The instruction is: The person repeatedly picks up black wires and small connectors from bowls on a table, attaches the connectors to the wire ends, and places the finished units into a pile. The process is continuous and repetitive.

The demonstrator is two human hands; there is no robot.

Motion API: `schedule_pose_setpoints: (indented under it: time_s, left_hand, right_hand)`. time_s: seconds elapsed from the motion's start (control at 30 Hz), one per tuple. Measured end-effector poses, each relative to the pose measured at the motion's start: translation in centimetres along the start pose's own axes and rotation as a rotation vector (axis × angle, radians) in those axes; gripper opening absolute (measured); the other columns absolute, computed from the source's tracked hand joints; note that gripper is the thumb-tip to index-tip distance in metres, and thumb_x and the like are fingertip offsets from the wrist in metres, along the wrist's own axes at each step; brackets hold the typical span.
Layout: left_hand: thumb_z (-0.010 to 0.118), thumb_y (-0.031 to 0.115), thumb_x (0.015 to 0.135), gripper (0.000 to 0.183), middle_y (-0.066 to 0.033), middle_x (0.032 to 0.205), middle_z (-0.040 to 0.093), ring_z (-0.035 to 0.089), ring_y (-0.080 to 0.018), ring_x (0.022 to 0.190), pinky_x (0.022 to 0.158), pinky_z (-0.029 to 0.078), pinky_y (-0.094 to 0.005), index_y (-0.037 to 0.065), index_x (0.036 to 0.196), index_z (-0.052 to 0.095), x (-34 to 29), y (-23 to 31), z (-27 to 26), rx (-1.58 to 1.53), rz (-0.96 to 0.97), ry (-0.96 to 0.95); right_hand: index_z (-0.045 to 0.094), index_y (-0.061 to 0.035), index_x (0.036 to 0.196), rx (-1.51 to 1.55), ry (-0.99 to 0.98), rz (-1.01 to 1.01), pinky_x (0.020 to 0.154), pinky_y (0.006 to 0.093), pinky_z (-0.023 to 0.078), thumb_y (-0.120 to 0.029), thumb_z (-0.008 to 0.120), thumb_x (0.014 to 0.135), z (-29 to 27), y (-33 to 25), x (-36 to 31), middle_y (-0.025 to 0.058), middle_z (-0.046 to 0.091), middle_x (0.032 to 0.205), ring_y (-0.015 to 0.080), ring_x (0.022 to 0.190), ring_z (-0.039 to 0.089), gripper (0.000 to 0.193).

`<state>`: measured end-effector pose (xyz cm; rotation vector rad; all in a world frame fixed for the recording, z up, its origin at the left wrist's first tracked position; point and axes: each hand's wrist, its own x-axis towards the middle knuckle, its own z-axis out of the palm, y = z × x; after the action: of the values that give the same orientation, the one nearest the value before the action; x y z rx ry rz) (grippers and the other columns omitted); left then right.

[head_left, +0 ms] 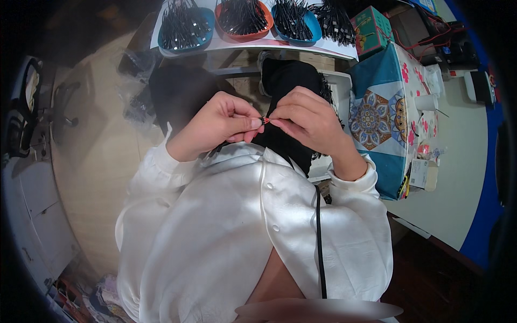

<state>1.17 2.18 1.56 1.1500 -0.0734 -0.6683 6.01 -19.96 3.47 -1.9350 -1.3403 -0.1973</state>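
Observation:
In front of my lap, both hands meet over a thin black cable (263,121) with short red-orange wires at its end. My left hand (223,121) pinches the black part between thumb and finger. From the other side, the fingertips of my right hand (309,118) are pressed together on the red-orange wires. The fingers partly hide the cable's end, and the wires are too small to make out one by one. More black strands show below my left hand.
Ahead, a white table (237,49) bears a blue bin (186,45), an orange bin (245,36) and another blue bin (301,41), all heaped with black cables. A loose cable bundle (335,24) lies beside them. A patterned cloth (371,121) drapes the right-hand surface, near a green box (371,31).

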Motion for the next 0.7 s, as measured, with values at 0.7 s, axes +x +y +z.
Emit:
schedule_pose_setpoints:
  time_s: [0.7]
  left_hand:
    - [0.061, 0.004, 0.086, 0.009, -0.0093, 0.065, 0.063, 0.058, -0.0148, 0.055, 0.054, 0.044, -0.0257, -0.004, 0.087, 0.066, -0.7, -2.2, 1.8, 0.531, 0.443, 0.251]
  right_hand:
    - [0.063, -0.0029, 0.092, -0.364, 0.112, -0.129, 0.064, 0.0356, 0.048, -0.003, 0.077, 0.067, 0.7, -2.1, -1.2, 0.0093, 0.06, 0.088, 0.0287, 0.072, 0.058, 0.029]
